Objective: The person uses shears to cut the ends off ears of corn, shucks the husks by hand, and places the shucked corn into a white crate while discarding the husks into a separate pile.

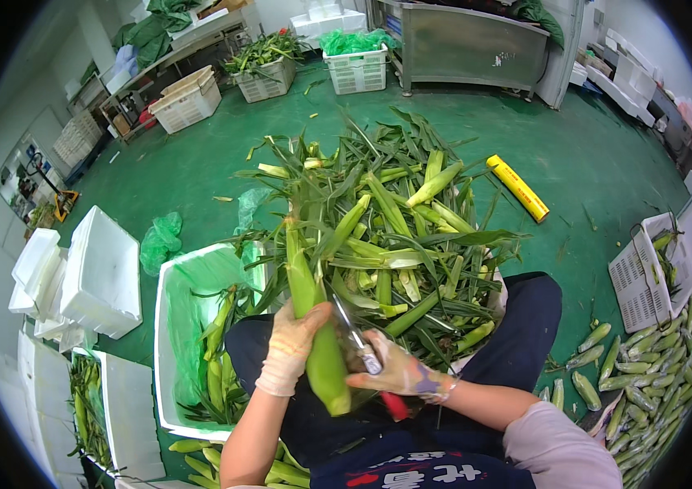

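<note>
My left hand (290,342), in a pale glove, is closed around a green ear of corn in its husk (326,371). The ear stands tilted over my lap, its leafy stalk end pointing away from me. In my right hand (403,368), also gloved, is a knife (351,322) with a metal blade; a red part, seemingly its handle, shows below the hand. The blade lies close along the ear's right side; whether it touches cannot be made out. Just beyond my hands rises a large heap of corn husks and cut leaves (395,232).
A white foam box (160,359) with a green liner holds corn at my left. More foam boxes (101,273) stand farther left. At right lie many wrapped ears (647,383) and a white crate (633,281). A yellow cylinder (517,188) lies on the green floor (224,155).
</note>
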### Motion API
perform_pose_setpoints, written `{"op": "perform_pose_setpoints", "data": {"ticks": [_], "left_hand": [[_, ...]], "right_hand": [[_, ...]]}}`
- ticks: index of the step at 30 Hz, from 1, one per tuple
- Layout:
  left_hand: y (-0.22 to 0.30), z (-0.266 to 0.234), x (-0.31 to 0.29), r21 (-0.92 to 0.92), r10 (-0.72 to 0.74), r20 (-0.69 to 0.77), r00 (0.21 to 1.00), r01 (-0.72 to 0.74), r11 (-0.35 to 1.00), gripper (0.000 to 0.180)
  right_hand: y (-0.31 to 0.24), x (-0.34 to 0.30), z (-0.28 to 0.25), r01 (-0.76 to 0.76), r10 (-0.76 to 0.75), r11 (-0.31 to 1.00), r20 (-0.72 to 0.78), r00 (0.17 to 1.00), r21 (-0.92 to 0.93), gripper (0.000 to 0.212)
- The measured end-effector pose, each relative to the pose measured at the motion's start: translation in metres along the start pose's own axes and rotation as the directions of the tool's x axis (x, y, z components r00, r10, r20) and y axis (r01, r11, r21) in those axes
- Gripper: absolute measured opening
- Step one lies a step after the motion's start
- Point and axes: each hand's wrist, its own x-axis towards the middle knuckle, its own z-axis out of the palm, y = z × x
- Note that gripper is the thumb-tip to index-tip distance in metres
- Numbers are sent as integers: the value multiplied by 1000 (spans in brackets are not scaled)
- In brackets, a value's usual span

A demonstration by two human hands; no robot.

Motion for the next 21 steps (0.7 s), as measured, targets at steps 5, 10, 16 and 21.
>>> {"op": "perform_pose_setpoints", "data": {"ticks": [5, 10, 16, 21], "left_hand": [[14, -15, -21, 263, -340, 342, 876, 258, 930, 39], [8, -20, -24, 326, -555, 558, 617, 452, 830, 28], [0, -33, -30, 184, -402, 642, 653, 378, 907, 34], [-13, -15, -41, -26, -273, 828, 490, 521, 853, 56]], "right_hand": [[20, 7, -43, 136, -119, 988, 209, 971, -69, 80], [-23, 14, -107, -37, 45, 999, 668, 742, -27, 35], [-5, -45, -105, -416, 246, 809, 402, 882, 416, 26], [-2, -47, -72, -219, -139, 844, 594, 792, 490, 47]]}}
